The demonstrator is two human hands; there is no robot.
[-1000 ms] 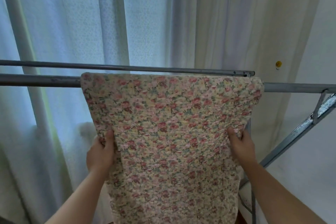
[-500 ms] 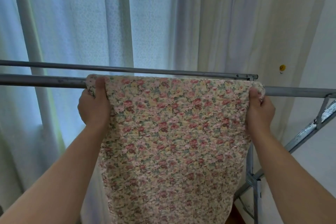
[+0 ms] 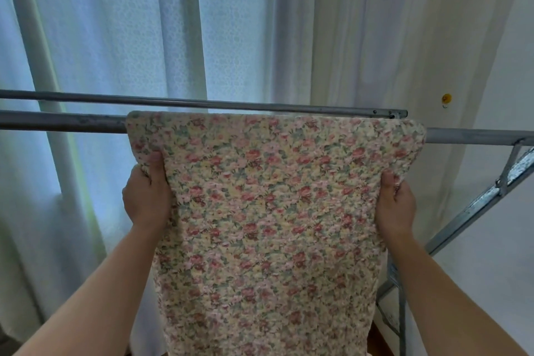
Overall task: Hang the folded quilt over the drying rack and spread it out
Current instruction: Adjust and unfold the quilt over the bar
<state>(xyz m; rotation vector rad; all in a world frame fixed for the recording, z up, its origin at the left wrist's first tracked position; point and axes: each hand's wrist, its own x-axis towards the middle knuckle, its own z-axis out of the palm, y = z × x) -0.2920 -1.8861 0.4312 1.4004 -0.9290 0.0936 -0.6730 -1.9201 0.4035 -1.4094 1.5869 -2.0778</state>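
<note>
The floral quilt (image 3: 268,211), cream with pink and red flowers, hangs folded over the near grey rail of the drying rack (image 3: 57,122) and drops out of view at the bottom. My left hand (image 3: 147,196) pinches its left edge a little below the rail, thumb on the front. On the other side, my right hand (image 3: 396,202) grips the right edge at about the same height. The quilt's back half behind the rail is hidden.
A second, thinner rail (image 3: 202,102) runs just behind the first. The rack's slanted metal leg and brace (image 3: 476,205) stand at the right. White curtains (image 3: 115,37) hang close behind the rack; a white wall (image 3: 502,81) is at the right.
Both hands rose from mid-quilt to its top corners at the rail, then slid back down the side edges to just below the rail, still holding the quilt.
</note>
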